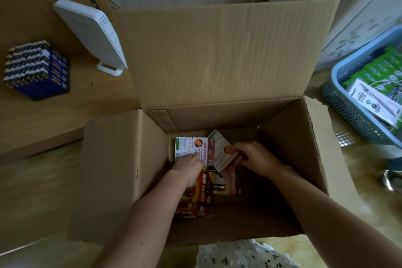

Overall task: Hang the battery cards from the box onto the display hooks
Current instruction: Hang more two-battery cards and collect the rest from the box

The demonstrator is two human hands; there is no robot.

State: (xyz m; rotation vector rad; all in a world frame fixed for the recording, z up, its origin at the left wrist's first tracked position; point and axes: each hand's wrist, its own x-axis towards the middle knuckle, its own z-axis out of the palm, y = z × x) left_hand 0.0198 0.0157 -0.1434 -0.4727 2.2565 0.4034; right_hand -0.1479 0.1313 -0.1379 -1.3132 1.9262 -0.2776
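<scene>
Pale wall behind, wooden surface (65, 104) left of the box (217, 61); both arms reach down into it.

Right hand (256, 159): fingers curled, pinching a tilted card (224, 154) by one end, near the box's far wall.

Left hand (190, 164): fingers straight, lying flat on a white card (188, 144) just left of the tilted one. Whether the two cards touch or overlap, cannot tell.

Below both hands: more red cards (200, 191) loose on the box floor, toward its left wall. Hooks: none in view.

Handling (judged): thin stiff board carrying a battery blister, so light but weighted at the blister end. A glossy face may slip. Best hold is likely a pinch on bare board near the hang-hole, clear of the blister. The hole is too small to make out here.

Outside the box: white router (91, 35) left of the far flap, battery stack (37, 69) further left, blue basket (348, 111) to the right.
</scene>
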